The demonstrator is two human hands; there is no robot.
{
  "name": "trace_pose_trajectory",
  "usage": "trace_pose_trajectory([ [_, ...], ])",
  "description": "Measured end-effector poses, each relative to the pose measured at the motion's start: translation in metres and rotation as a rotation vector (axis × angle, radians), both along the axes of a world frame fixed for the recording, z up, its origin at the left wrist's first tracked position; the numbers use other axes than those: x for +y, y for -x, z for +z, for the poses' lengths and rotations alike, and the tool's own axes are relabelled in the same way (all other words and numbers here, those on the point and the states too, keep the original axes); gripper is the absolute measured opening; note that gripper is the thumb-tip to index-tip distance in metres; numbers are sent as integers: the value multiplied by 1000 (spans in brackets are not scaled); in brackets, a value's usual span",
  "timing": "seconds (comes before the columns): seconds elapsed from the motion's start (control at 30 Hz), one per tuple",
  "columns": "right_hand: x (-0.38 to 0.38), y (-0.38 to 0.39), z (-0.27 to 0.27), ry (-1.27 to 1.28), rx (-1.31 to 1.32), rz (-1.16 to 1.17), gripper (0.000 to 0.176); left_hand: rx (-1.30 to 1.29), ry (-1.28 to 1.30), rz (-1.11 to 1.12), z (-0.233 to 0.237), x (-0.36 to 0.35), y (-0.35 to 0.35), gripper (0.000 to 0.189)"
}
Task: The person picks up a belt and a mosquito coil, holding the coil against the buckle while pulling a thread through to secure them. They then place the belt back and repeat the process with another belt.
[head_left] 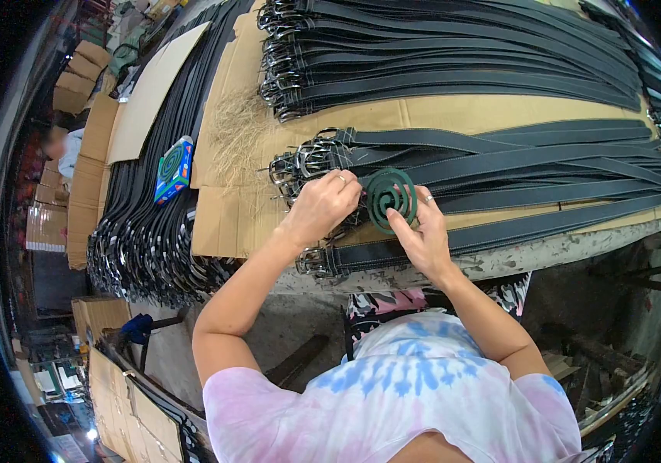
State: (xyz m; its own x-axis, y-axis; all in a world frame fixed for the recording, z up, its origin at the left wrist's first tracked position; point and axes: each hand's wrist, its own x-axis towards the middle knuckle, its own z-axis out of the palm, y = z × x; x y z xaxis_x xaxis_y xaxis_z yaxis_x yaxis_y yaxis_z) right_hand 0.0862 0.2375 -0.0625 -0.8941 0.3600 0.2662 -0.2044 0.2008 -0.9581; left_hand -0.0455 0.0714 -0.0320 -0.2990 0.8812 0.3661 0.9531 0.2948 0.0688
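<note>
A dark green mosquito coil (384, 202) is held up in my right hand (426, 234), its thumb on the front of the spiral and the fingers behind its right edge. Just left of the coil, my left hand (326, 202) is closed with its fingertips pinched together. What the pinch holds, if anything, is too small to make out. Under both hands lie black belts (493, 174) with light stitching, their metal buckles (316, 158) bunched at the left end. A blue mosquito coil box (174, 170) rests on other belts farther left.
A large stack of black belts (454, 54) lies at the back. Loose straw-like threads (239, 127) are scattered on the cardboard (226, 224). More belts hang with buckles (145, 258) over the table's left front. Cardboard boxes (83, 73) stand at far left, near another person (68, 149).
</note>
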Motion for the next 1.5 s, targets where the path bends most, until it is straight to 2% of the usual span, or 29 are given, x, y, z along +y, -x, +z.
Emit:
trace_pose_trajectory([
  [0.1, 3, -2, 4, -39, 7, -11, 16, -80, -137, 39, -1, -3, -1, 15],
  [0.2, 2, 2, 7, -74, 34, -20, 16, -450, -368, 236, 0, -9, -8, 13],
  [0.23, 1, 4, 8, -78, 60, -26, 16, -448, -369, 240, 2, -10, -11, 13],
  [0.3, -3, 11, 11, -61, 73, 7, 16, -657, -477, 373, 10, -9, -18, 12],
  [0.47, -10, 24, 19, -49, 66, 63, 16, -649, -530, 398, 7, -10, -21, 11],
  [1.0, -16, 26, 18, -166, 67, 76, 17, -646, -479, 367, 3, -14, -19, 7],
  [1.27, -9, 20, 14, -6, 104, 30, 15, -783, -543, 386, -2, -17, -19, 8],
  [1.37, -3, 17, 12, 69, 128, 40, 16, -663, -489, 387, -2, -20, -19, 14],
  [1.43, 2, 14, 18, 108, 84, 17, 16, -285, -256, 332, 8, -22, -23, 20],
  [1.5, 9, 13, 12, 115, 81, 21, 16, -275, -233, 319, 6, -26, -26, 20],
])
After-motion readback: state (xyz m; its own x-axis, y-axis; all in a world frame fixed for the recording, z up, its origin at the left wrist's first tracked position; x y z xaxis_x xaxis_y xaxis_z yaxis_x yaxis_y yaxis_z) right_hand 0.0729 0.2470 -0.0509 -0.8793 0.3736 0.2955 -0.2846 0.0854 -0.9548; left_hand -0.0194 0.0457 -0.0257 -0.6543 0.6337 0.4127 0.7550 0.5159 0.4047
